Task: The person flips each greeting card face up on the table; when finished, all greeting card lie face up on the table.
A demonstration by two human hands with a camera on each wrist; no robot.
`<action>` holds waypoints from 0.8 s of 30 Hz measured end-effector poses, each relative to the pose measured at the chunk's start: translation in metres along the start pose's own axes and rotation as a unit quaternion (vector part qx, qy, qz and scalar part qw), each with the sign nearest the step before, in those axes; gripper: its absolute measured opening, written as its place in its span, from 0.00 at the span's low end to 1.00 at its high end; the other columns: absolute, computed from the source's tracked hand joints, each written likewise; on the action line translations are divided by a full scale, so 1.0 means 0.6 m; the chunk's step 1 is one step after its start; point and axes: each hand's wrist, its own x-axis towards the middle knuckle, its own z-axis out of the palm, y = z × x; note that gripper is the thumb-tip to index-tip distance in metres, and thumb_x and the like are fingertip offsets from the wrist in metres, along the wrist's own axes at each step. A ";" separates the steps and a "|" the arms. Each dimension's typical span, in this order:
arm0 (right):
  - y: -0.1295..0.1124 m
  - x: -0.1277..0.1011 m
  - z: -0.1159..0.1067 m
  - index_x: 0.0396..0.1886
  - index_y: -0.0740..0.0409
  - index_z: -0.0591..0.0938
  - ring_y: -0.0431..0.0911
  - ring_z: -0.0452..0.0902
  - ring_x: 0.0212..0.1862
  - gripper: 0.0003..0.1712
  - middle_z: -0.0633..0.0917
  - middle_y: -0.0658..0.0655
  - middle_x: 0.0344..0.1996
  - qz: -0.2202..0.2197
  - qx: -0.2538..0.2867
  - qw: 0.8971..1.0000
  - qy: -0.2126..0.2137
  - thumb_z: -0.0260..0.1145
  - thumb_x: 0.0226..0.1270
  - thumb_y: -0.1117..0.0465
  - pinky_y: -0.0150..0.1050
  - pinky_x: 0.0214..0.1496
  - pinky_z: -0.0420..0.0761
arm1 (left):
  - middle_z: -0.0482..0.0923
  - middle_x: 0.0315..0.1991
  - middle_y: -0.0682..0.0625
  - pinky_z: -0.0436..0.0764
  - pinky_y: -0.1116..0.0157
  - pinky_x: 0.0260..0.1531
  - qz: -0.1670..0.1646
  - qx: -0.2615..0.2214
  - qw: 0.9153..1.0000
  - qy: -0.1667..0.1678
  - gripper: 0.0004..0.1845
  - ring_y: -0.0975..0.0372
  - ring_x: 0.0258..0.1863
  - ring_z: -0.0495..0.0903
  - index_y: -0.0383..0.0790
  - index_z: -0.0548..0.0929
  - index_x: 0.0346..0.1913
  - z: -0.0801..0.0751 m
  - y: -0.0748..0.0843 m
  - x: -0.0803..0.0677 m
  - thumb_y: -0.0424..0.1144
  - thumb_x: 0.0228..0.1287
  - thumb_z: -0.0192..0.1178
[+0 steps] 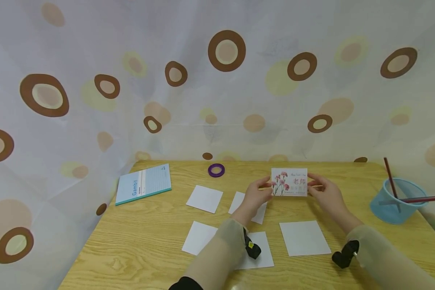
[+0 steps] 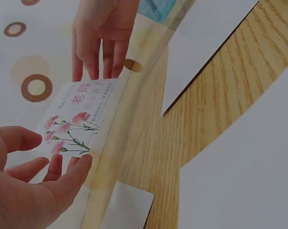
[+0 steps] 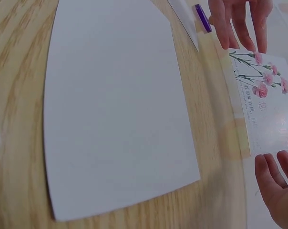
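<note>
A greeting card (image 1: 289, 182) with pink carnations and red Chinese characters is held up above the table, its printed face toward the head camera. My left hand (image 1: 253, 198) grips its left edge between thumb and fingers. At the opposite edge my right hand (image 1: 329, 198) holds it the same way. In the left wrist view, the fingers of the left hand (image 2: 36, 188) lie around the card's flower end (image 2: 70, 136). The right wrist view shows the fingertips of the right hand (image 3: 280, 193) at the card's other end (image 3: 272, 131).
Several white square cards lie on the wooden table, among them one at the back left (image 1: 204, 199) and one near my right forearm (image 1: 305, 238). A purple ring (image 1: 216, 175) and a blue notebook (image 1: 143, 185) lie farther back. At right stands a blue bucket (image 1: 393, 207) with pencils.
</note>
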 end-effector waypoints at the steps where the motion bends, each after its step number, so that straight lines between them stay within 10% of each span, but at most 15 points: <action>1: 0.001 0.001 0.000 0.70 0.66 0.70 0.33 0.74 0.38 0.28 0.80 0.69 0.50 0.001 0.004 1.000 -0.004 0.60 0.71 0.65 0.21 0.35 0.79 | 0.79 0.54 0.46 0.84 0.60 0.52 -0.002 0.000 1.000 0.001 0.26 0.58 0.45 0.81 0.40 0.74 0.69 0.000 -0.001 0.001 0.29 0.67 0.59; 11: 0.009 0.010 0.007 0.74 0.65 0.64 0.56 0.78 0.49 0.33 0.78 0.72 0.53 0.030 0.010 0.999 -0.035 0.59 0.72 0.65 0.21 0.37 0.79 | 0.79 0.54 0.44 0.85 0.63 0.48 -0.005 0.001 1.000 0.010 0.28 0.63 0.39 0.79 0.38 0.75 0.67 0.003 -0.018 0.017 0.28 0.63 0.59; 24: 0.013 0.017 0.014 0.71 0.68 0.66 0.59 0.75 0.51 0.30 0.78 0.74 0.56 0.058 -0.025 0.997 -0.044 0.58 0.72 0.65 0.20 0.34 0.73 | 0.78 0.59 0.41 0.84 0.59 0.52 -0.026 0.013 1.000 0.013 0.31 0.60 0.46 0.81 0.37 0.70 0.70 0.008 -0.021 0.021 0.28 0.62 0.59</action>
